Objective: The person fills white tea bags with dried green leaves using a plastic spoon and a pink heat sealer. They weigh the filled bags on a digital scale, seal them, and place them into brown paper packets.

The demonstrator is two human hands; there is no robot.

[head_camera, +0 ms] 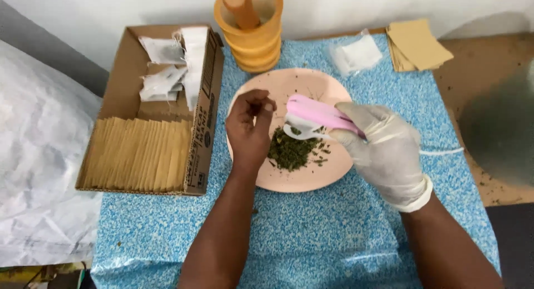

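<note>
Gloved right hand [386,150] has its grip clenched on a pink scoop [317,114] over the plate [334,172], bare left hand [250,127] pinches something unclear at nine o'clock, and any tilt could scatter dried herbs [292,150] across the surface [311,233].

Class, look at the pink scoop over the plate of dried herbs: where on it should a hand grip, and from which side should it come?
Probably by the long handle of the pink scoop, coming from the right. The handle runs off to the right while its bowl points left over the dried herbs on the pink plate. The gloved right hand holds it that way, leaving the bowl free.
</note>
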